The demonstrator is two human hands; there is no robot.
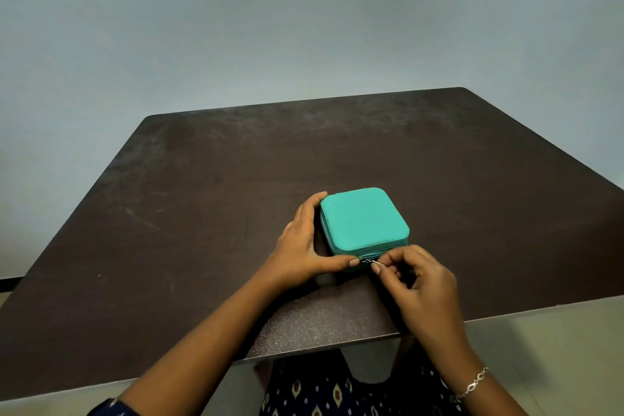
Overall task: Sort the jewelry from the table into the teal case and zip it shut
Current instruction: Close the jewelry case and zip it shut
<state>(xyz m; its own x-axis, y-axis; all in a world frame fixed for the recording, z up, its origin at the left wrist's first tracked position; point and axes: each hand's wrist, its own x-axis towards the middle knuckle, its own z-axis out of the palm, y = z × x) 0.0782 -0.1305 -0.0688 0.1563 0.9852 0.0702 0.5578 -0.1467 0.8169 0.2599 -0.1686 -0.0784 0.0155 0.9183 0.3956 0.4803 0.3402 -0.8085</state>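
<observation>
Tugging hard on the pull (369, 261) pinched in the right fingers (391, 256) could skid the case (363, 218) from the spread, bracing left hand (300, 243).

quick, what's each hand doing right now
left hand: open, straight fingers and thumb pressed against the case
right hand: closed, pinching the zip pull
</observation>
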